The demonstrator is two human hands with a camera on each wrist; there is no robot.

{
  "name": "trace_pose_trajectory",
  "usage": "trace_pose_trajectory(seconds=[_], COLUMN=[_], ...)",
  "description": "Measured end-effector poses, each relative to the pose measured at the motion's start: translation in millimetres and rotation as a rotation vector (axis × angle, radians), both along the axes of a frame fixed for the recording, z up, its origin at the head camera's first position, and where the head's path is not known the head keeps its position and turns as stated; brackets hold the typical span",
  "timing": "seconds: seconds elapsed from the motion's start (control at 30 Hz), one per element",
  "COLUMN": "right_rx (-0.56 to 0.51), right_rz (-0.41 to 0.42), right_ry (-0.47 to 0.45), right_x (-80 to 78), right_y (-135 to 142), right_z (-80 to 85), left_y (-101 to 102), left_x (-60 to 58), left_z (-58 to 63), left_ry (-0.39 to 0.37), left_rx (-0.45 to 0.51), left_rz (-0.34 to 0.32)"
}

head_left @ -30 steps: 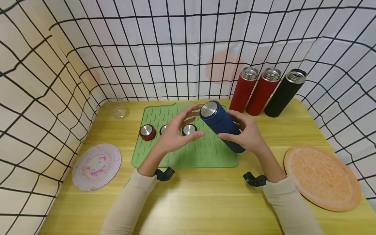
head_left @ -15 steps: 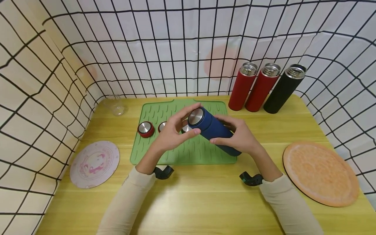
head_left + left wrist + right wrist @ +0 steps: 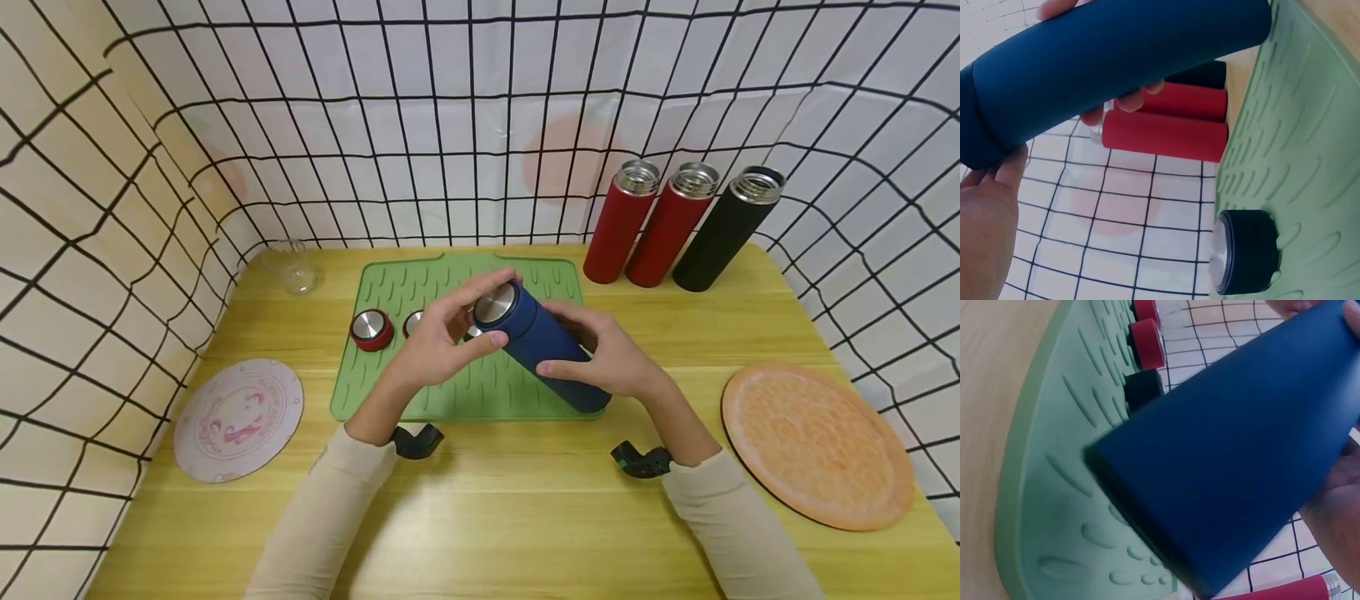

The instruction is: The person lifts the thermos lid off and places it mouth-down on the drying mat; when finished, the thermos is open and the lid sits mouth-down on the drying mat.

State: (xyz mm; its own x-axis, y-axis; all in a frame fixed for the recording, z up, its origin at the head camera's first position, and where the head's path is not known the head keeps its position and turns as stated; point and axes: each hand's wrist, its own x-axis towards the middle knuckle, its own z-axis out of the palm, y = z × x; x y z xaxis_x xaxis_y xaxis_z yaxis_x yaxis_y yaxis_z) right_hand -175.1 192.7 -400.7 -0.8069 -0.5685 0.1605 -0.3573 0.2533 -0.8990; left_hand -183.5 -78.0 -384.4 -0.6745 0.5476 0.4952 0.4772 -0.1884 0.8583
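A blue thermos flask is tilted above the green mat, its steel-topped lid toward the upper left. My right hand grips the flask's body, thumb in front and fingers behind. My left hand curls round the lid, with the thumb and a finger on either side of it. In the left wrist view, the fingers touch the rim of the blue lid. On the mat sit a red lid, another red lid partly behind my left hand, and a black lid.
Two lidless red flasks and a lidless black flask stand at the back right. A clear glass is at the back left. A pink round mat lies left, an orange round mat right. Black wire mesh surrounds the table.
My right hand has brought the blue flask left and tilted it further, so its lid now lies within my left hand. Earlier, the left hand was apart from it.
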Motion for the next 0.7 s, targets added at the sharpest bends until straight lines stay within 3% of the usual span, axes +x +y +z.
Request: trace_pose_trajectory(seconds=[0.33,0.7], right_rx=[0.037,0.095], right_rz=[-0.039,-0.144], right_ry=[0.021,0.146], right_x=[-1.4,-3.2], right_y=[-3.4,-6.8], right_z=[1.7,4.6], left_y=[3.0,10.0], left_x=[-3.0,0.0], left_z=[-4.0,-3.8], left_ry=[0.033,0.003], left_rx=[-0.043,-0.026], left_rz=[0.08,0.2])
